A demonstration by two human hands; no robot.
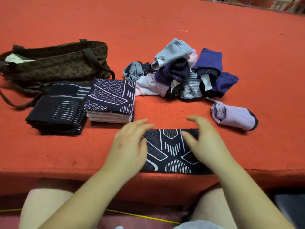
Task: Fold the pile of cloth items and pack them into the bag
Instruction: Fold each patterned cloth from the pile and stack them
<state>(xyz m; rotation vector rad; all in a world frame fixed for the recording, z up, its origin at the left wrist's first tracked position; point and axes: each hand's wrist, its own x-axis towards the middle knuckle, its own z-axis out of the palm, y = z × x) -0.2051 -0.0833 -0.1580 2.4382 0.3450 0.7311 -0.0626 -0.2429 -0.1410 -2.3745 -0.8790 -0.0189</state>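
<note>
From the head view, a dark patterned cloth (170, 151) lies flat at the near edge of the orange surface (231, 38), already folded into a broad band. The left hand (130, 146) rests on its left end with fingers straight and loosely spread. The right hand (206, 142) is over the right end with fingers slightly bent; its grip looks apart, and it pinches nothing that I can see. Motion blur softens both hands, so I cannot tell exactly where the fingertips touch.

Behind and to the left stand two finished stacks: a dark striped stack (57, 108) and, touching its right side, a patterned stack (112, 101). The camouflage bag (56, 61) lies just behind them, mouth slack, with a pale item showing at its left end. The unfolded pile (179, 75) sits further right, and one lilac piece (234, 117) lies apart from it, near the right hand.

The step in hand looks like smoothing the band before the last fold. To do it well, press the cloth flat from the middle outward. Then lift one end, lay it square over the other with the edges matched, and press the crease, so that the piece matches the patterned stack.
</note>
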